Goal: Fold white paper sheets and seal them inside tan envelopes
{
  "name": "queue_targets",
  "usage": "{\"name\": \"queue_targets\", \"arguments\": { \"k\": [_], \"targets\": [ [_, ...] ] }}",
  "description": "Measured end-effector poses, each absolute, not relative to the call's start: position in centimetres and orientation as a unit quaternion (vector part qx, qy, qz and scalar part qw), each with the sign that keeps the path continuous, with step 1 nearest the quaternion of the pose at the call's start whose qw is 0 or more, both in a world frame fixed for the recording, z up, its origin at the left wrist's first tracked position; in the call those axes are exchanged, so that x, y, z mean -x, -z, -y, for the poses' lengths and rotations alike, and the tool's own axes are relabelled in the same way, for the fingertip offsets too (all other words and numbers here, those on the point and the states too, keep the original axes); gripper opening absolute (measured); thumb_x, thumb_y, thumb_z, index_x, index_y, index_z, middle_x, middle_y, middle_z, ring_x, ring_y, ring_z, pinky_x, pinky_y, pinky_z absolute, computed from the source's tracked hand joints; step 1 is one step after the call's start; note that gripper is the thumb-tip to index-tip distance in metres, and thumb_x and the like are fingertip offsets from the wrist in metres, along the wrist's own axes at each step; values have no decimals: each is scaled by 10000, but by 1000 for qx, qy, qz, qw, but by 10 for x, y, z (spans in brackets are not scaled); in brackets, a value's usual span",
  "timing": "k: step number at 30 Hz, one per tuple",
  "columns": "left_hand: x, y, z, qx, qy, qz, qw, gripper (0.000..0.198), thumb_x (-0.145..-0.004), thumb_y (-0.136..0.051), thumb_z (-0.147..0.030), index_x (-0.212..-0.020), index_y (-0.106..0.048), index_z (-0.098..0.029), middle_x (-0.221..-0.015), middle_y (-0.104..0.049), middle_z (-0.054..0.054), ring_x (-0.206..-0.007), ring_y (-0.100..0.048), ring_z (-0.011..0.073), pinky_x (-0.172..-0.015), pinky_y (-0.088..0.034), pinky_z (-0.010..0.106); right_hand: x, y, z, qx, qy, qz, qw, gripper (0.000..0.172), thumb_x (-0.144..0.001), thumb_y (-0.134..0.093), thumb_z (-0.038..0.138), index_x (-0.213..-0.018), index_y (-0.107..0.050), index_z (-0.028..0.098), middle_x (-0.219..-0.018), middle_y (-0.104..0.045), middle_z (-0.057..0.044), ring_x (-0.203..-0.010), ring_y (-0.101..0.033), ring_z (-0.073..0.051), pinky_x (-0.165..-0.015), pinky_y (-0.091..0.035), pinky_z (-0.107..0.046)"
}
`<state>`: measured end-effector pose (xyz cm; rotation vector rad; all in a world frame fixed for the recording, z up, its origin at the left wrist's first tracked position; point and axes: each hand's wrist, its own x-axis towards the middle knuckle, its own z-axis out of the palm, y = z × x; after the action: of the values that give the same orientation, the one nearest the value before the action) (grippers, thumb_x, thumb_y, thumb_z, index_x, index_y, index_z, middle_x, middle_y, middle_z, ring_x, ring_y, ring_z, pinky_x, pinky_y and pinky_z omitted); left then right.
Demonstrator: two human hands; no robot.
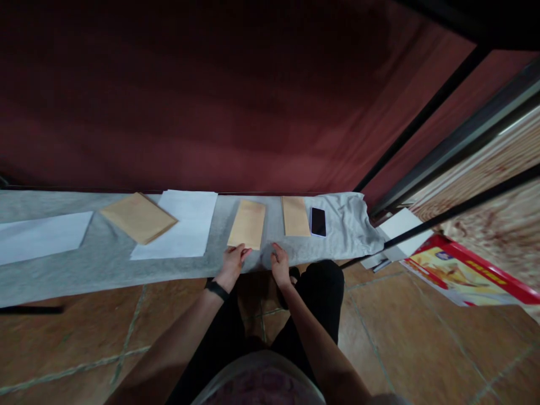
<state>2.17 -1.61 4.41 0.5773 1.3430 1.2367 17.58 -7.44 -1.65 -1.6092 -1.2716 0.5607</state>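
Observation:
A brown paper envelope [248,224] lies in front of me on the grey cloth. My left hand [233,263] is closed at its near edge, with thumb and fingers pinching the left part of that edge. To the right, my right hand [279,264] is held at the front edge of the cloth, apart from the envelope. Its index finger points forward, the other fingers are loosely bent, and nothing shows in it. Another brown envelope [296,216] lies flat beyond it, beside a dark-screened phone [318,221].
Stacked brown envelopes [137,218] partly cover white paper sheets [179,225] on the left. More white paper [42,233] lies farther left. The narrow bench's grey cloth [113,270] bunches at its right end. A red and yellow box [464,270] stands right of a black metal frame [426,107].

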Motion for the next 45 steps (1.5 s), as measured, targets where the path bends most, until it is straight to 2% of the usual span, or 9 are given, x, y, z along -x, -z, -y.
{"name": "queue_targets", "arguments": {
  "k": [6,11,14,16,18,20,22,27,45],
  "targets": [
    [-30,-27,23,-236,-480,-558,634,155,-823,-695,-224,-738,-569,-192,-674,-692,34,-707,-727,175,-831,-630,384,-161,-2,85,629,-177,654,381,487,-1051,-358,262,-1509,-506,190,-1542,-530,-98,-1458,-445,-207,-1217,-359,-423],
    [-20,-25,34,-298,-421,-568,641,244,-875,-639,-359,-742,-626,-154,-690,-712,96,-685,-738,224,-752,-635,429,-152,-4,88,617,-133,721,285,462,-1084,-360,290,-1518,-493,203,-1570,-497,-80,-1490,-404,-213,-1243,-295,-454],
    [-15,-26,47,-354,-410,-572,616,263,-886,-618,-395,-776,-662,-160,-790,-747,102,-796,-750,243,-854,-618,460,-150,-1,89,627,-119,728,251,458,-1084,-382,299,-1513,-499,191,-1573,-491,-85,-1500,-389,-229,-1250,-268,-457],
    [-15,-27,52,-463,-412,-562,548,256,-912,-592,-398,-905,-707,-169,-1019,-771,119,-1041,-726,256,-1036,-541,469,-149,0,89,628,-110,733,237,467,-1076,-397,290,-1525,-482,194,-1585,-475,-83,-1510,-369,-242,-1260,-235,-480],
    [-16,-26,53,-624,-380,-533,426,347,-952,-539,-399,-1148,-700,-162,-1325,-690,145,-1322,-588,267,-1195,-392,481,-147,1,88,612,-104,751,226,503,-1053,-431,266,-1550,-441,188,-1606,-443,-86,-1527,-335,-249,-1271,-195,-494],
    [-18,-21,52,-750,-306,-501,304,487,-985,-479,-396,-1367,-595,-118,-1526,-532,179,-1477,-422,283,-1256,-280,509,-144,2,86,591,-100,771,215,564,-1018,-476,239,-1574,-397,183,-1627,-409,-91,-1539,-308,-244,-1282,-161,-478],
    [-19,-14,49,-801,-241,-493,237,569,-1004,-440,-396,-1481,-487,-90,-1605,-418,194,-1530,-328,290,-1268,-244,521,-142,2,84,581,-97,781,208,602,-997,-493,217,-1586,-375,193,-1638,-389,-89,-1542,-302,-228,-1289,-139,-444],
    [-14,-1,46,-833,-173,-504,149,636,-1035,-366,-428,-1583,-339,-106,-1652,-330,175,-1555,-270,260,-1270,-246,474,-140,3,83,589,-91,774,214,587,-1004,-464,188,-1585,-383,217,-1611,-440,-79,-1525,-337,-215,-1288,-148,-432],
    [21,5,47,-783,-204,-584,54,669,-1005,-387,-432,-1535,-395,-24,-1597,-392,257,-1527,-321,356,-1228,-287,549,-174,-1,90,640,-88,728,230,491,-1070,-425,314,-1553,-444,227,-1575,-485,-70,-1485,-413,-254,-1261,-219,-480]
  ]
}}
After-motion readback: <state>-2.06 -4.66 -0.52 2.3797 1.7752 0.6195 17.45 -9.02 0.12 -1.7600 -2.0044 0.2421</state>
